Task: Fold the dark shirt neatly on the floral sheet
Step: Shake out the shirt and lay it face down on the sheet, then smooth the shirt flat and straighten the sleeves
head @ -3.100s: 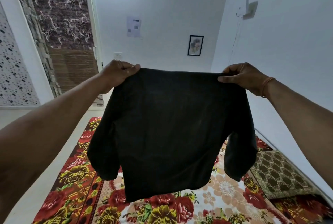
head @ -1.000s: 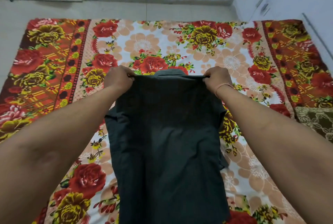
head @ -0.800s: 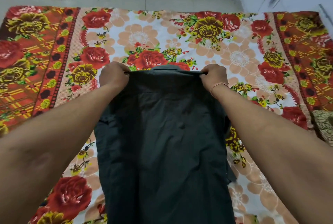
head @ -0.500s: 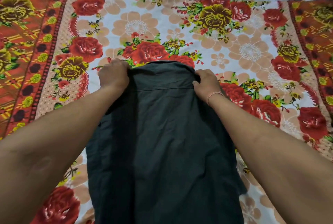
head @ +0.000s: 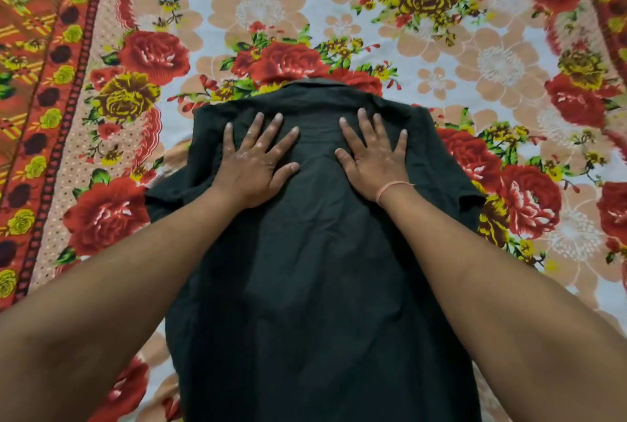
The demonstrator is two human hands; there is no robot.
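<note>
Dark shirt is lying flat on the floral sheet, centre of view, collar pointing away from the person, lower part running out of the bottom of the frame. From the left: the sheet's red-orange border strip is running down the left side, carrying yellow and dark dots, then big red and yellow roses on a pale ground. The shirt's short sleeve on the left is sticking out sideways, a bit rumpled, lying against a red rose print. Left hand is resting palm-down on the shirt's upper left, just below the shoulder, fingers straight and spread, gripping nothing, just pressing the cloth flat. Collar is sitting beyond the two hands and between them, its edge overlapping a red rose. Right hand is lying the same way on the upper right, palm-down, fingers splayed, thumb pointing inward, holding nothing, only pressing on the fabric. A thin pinkish thread band is circling the right wrist. The hands are lying near each other but apart, dark cloth showing between the thumbs. The sleeve on the right is poking out sideways past the right wrist, lying on the sheet. More red roses and peach flowers are filling the sheet's right side.
</note>
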